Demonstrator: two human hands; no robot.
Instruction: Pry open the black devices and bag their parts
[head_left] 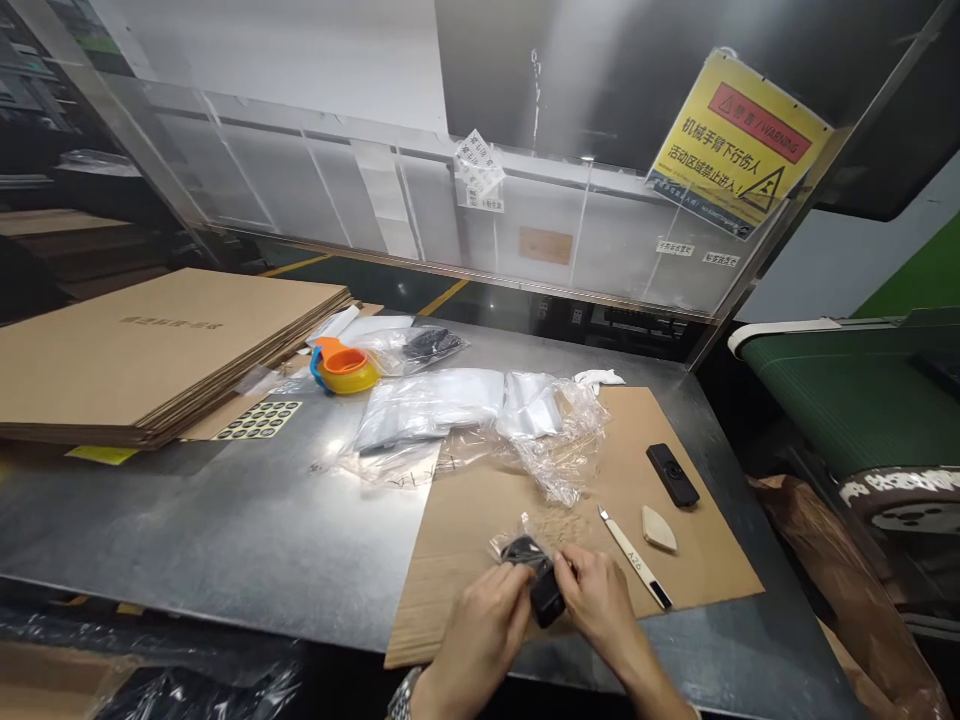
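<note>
My left hand and my right hand meet over a brown cardboard sheet near the front edge of the metal table. Between them they grip a small black part that sits partly inside a small clear plastic bag. Fingers of both hands are curled round it. A crumpled clear bag lies just beyond the hands.
A black remote-like piece, a white utility knife and a beige scraper lie right of the hands. Clear bags, an orange tape dispenser, a sticker sheet and stacked flat cartons lie farther left. A green conveyor runs on the right.
</note>
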